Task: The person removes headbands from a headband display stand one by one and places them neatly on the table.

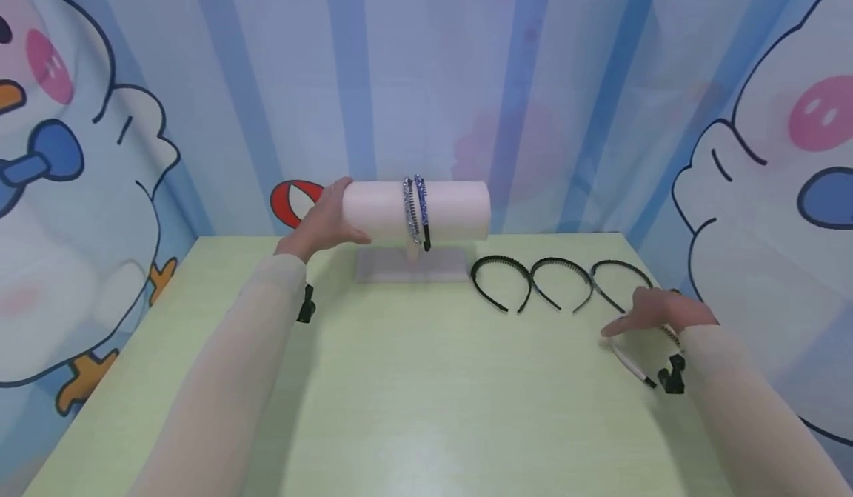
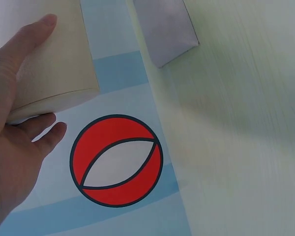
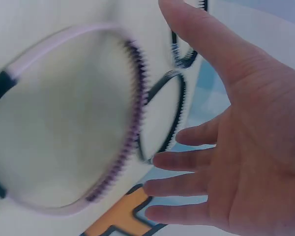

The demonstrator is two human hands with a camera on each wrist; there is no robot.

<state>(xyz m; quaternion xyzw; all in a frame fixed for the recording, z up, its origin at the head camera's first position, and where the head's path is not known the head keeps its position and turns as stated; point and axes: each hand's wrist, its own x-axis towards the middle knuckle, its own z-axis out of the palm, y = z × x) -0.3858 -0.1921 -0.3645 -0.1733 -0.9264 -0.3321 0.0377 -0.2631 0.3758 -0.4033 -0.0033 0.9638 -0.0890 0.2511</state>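
Observation:
My left hand [image 1: 323, 223] grips the left end of a padded white cylinder [image 1: 456, 212] on a headband display stand. Its thumb lies along the front, with the other fingers partly hidden behind. Around the cylinder's middle hang a silvery glitter headband [image 1: 409, 208] and a blue glitter headband [image 1: 423, 204]. My right hand [image 1: 663, 310] is over a pale pink headband [image 1: 629, 364] with black tips, covering part of it. In the right wrist view the fingers of the right hand [image 3: 255, 128] are straight and apart from this toothed headband [image 3: 138, 93], which looks blurred.
The stand's pale base [image 1: 380, 267] rests near the back of the light wooden table [image 1: 426, 393]. Right of it lie three dark headbands in a row: one [image 1: 501, 258], a second [image 1: 563, 261] and a third [image 1: 620, 263] nearest my right hand. A printed curtain [image 1: 426, 75] hangs behind.

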